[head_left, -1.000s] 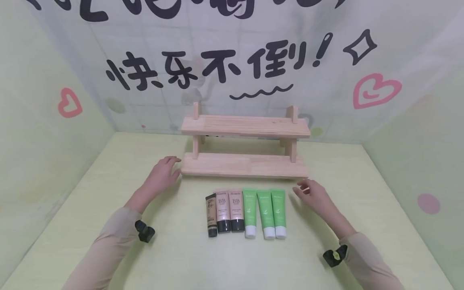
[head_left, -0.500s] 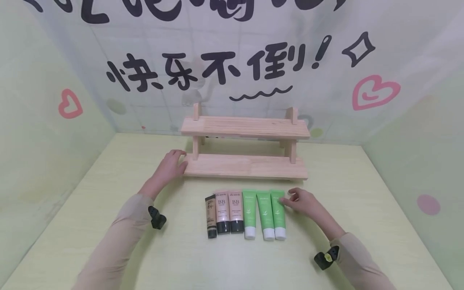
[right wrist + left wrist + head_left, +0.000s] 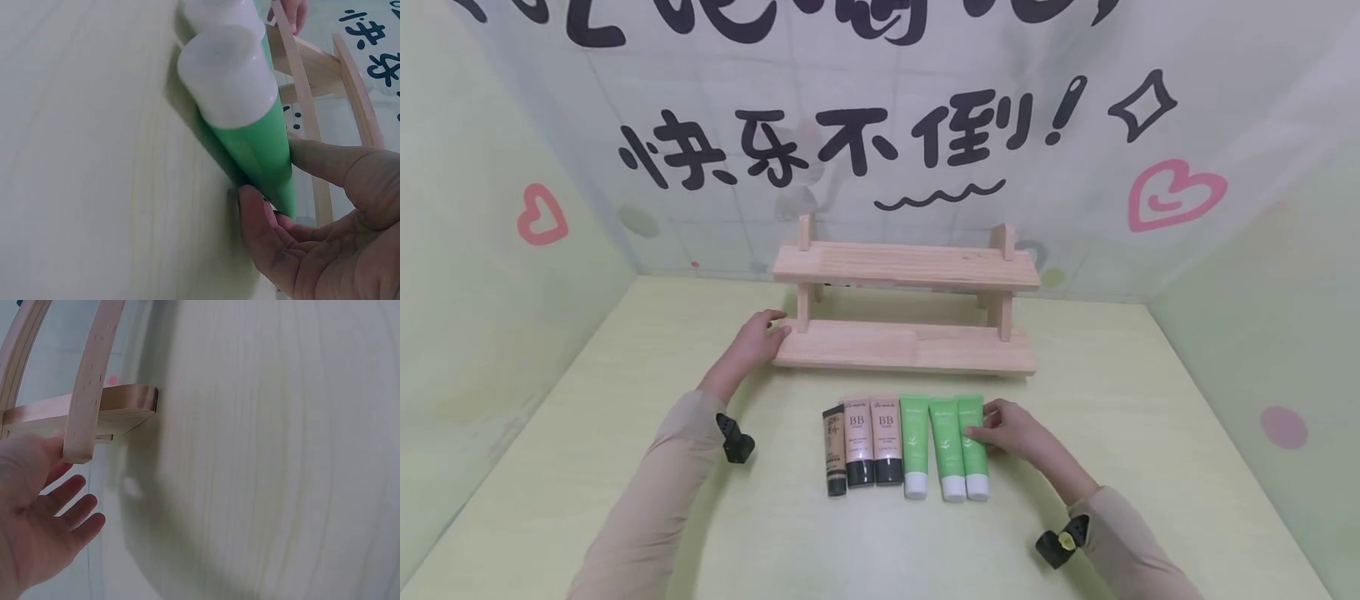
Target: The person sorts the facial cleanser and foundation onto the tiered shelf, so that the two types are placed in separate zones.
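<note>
A two-tier wooden display shelf [image 3: 902,346] stands at the back of the table. My left hand [image 3: 756,343] holds the left end of its lower board, thumb and index finger at the board's end; the other fingers spread loosely below in the left wrist view. In front of the shelf several cosmetic tubes lie in a row. My right hand [image 3: 1018,429] pinches the rightmost green squeeze tube [image 3: 973,446], thumb on its face and fingers at its side edge. In the right wrist view this tube's white cap [image 3: 228,75] points toward the camera.
Left of the held tube lie two green tubes [image 3: 947,450], two pink BB cream tubes [image 3: 859,437] with black caps and a slim tan tube [image 3: 834,450]. Printed fabric walls [image 3: 880,100] enclose the table [image 3: 850,550] at the back and sides.
My right hand has moved left and taken hold of the rightmost green tube. My left hand has moved right onto the shelf's left end. The tubes and shelf look nearly still.
</note>
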`<state>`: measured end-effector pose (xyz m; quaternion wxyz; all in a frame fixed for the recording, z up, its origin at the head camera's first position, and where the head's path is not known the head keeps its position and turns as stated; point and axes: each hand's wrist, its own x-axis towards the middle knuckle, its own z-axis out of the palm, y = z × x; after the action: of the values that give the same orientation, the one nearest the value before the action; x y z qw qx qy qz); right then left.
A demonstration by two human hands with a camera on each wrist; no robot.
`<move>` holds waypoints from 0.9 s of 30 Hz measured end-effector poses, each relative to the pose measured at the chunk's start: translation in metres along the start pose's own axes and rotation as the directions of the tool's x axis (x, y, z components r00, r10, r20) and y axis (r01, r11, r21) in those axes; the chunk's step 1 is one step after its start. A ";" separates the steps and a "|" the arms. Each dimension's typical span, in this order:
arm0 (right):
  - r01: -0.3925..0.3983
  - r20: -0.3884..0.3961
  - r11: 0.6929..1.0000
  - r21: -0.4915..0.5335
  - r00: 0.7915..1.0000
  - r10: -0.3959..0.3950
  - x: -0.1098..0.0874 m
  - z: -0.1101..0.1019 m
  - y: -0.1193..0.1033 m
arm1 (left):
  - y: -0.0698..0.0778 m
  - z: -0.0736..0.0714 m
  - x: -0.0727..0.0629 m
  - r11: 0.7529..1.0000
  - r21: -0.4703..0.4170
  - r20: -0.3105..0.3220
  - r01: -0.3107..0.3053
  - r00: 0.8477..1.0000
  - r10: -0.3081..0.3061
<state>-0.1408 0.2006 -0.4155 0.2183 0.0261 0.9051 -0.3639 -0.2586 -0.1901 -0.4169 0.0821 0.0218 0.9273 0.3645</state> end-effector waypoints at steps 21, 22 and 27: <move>-0.032 0.003 0.971 0.237 0.999 0.032 -0.004 -0.007 0.001 | -0.005 0.001 0.001 0.979 -0.173 0.016 0.110 0.994 -0.109; -0.026 0.002 0.968 0.248 1.000 0.027 -0.005 -0.009 0.001 | -0.005 0.001 0.001 0.978 -0.177 0.014 0.111 0.994 -0.111; 0.019 -0.009 0.956 0.292 1.000 -0.017 -0.006 -0.015 -0.006 | -0.006 0.002 0.000 0.977 -0.181 0.010 0.114 0.993 -0.114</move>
<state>-0.1418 0.2072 -0.3996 0.2059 0.0511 0.8423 -0.4955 -0.2582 -0.1929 -0.4220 0.1046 -0.0392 0.8900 0.4421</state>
